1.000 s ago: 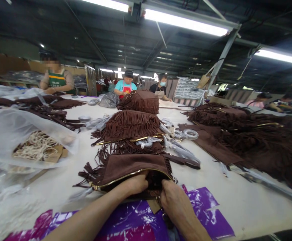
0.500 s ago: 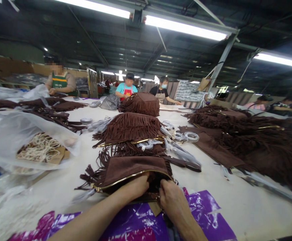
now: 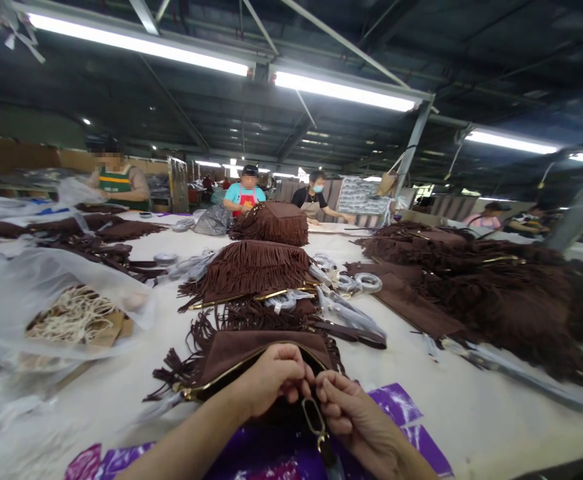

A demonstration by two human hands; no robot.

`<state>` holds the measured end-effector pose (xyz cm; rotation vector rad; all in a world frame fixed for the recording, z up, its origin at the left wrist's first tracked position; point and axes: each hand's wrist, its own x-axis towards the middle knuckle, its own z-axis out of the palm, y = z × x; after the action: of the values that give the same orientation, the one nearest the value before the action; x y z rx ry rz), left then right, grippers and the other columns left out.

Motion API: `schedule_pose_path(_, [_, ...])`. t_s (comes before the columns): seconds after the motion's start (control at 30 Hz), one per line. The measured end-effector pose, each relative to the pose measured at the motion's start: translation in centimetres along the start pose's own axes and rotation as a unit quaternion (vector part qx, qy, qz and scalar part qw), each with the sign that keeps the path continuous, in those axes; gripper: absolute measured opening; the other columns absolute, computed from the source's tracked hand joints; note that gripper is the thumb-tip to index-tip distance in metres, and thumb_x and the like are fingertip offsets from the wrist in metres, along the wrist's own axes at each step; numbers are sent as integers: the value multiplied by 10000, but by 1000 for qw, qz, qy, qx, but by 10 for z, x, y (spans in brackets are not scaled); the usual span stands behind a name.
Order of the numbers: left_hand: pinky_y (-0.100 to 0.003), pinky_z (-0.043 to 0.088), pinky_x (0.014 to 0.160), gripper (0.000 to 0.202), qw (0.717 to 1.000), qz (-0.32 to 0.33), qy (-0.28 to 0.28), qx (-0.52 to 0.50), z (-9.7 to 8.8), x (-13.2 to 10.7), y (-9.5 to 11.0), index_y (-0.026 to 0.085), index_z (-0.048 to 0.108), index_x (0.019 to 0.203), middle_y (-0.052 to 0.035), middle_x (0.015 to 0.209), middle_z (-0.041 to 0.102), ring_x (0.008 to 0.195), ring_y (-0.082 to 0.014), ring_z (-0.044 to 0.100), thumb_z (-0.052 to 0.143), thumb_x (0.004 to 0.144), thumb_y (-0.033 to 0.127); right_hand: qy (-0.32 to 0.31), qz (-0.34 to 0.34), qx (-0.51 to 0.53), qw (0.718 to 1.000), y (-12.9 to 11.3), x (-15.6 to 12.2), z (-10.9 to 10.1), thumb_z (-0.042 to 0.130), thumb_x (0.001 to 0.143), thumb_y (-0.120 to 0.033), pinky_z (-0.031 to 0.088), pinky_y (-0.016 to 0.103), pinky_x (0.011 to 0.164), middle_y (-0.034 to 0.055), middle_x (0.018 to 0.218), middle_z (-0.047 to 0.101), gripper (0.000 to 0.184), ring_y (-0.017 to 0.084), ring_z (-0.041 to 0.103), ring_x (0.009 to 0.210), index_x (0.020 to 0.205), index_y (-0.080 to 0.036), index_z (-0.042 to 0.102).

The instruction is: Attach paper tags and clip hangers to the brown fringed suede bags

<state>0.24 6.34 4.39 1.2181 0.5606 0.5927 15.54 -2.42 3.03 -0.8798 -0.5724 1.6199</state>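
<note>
Fingers (image 3: 305, 381) of both hands pinch clasp (image 3: 315, 420).

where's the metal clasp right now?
In the head view the clasp hangs low at centre, between the left hand and the right hand, just in front of the brown fringed bag with the gold zip.

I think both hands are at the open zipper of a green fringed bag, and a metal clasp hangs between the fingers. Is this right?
Not quite: the fringed bag is dark brown, not green. The rest holds: in the head view the left hand and the right hand meet at its open gold zipper, and a metal clasp hangs between the fingers.
</note>
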Motion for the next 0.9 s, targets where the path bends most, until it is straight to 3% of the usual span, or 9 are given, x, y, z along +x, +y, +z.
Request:
schedule_pose_path(0.1, [-180, 339, 426, 173, 998, -20, -2, -64, 2, 2, -8, 143, 525, 638, -57, 723, 668, 533, -98, 589, 649, 614, 261, 24, -9, 41, 999, 6, 0, -6, 931, 573, -261, 562, 189, 670, -4, 682, 693, 302, 65, 644, 595, 769, -150, 728])
schedule_pose_path(0.17, [-193, 389, 464, 229, 998, -27, -18, -57, 0, 1, -8, 125, 554, 649, -57, 699, 664, 537, -100, 597, 698, 628, 302, 25, -25, 42, 998, 9, -2, -8, 920, 587, -274, 576, 282, 795, 52, 798, 750, 329, 134, 704, 722, 837, -148, 748])
schedule_pose_path(0.23, [-214, 436, 519, 266, 997, -36, -28, -54, -2, -2, -7, 111, 574, 650, -44, 664, 651, 536, -100, 594, 743, 605, 312, 26, -42, 24, 998, 12, -4, -9, 917, 577, -270, 564, 299, 829, 94, 885, 767, 390, 173, 718, 799, 907, -140, 755])
schedule_pose_path(0.3, [-231, 468, 570, 267, 997, -53, -27, -52, -4, -3, -7, 102, 589, 651, -36, 641, 648, 545, -103, 597, 777, 549, 263, 34, -77, -13, 996, 15, -4, -11, 920, 558, -265, 553, 276, 810, 91, 883, 771, 422, 175, 715, 801, 930, -149, 756])
schedule_pose_path(0.43, [-242, 491, 614, 233, 996, -73, -16, -40, -3, -2, -14, 97, 614, 674, -44, 657, 677, 579, -116, 625, 758, 513, 188, 73, -151, -111, 980, 23, 1, -15, 904, 589, -333, 531, 244, 685, 46, 760, 762, 311, 156, 685, 698, 799, -169, 744])
schedule_pose_path(0.57, [-238, 494, 565, 297, 997, -63, 15, -47, 1, 1, -24, 128, 583, 737, -6, 606, 654, 538, -123, 628, 766, 525, 226, 115, -197, -130, 965, 27, 4, -19, 901, 579, -379, 536, 273, 667, 27, 714, 743, 344, 168, 671, 672, 792, -177, 722])
schedule_pose_path(0.7, [-236, 508, 560, 300, 997, -68, 12, -34, 8, -1, -27, 129, 586, 752, -9, 633, 657, 540, -122, 629, 748, 530, 252, 152, -194, -142, 959, 31, 3, -24, 901, 563, -413, 529, 259, 576, 30, 743, 742, 421, 179, 666, 662, 872, -184, 732])
schedule_pose_path(0.9, [-187, 404, 395, 148, 998, -40, 12, 50, 15, -3, -27, 147, 568, 668, 43, 498, 545, 412, -84, 482, 618, 585, 259, 177, -235, -147, 944, 38, 3, -29, 878, 591, -451, 387, 182, 468, -30, 620, 661, 421, 71, 493, 487, 884, -188, 729])
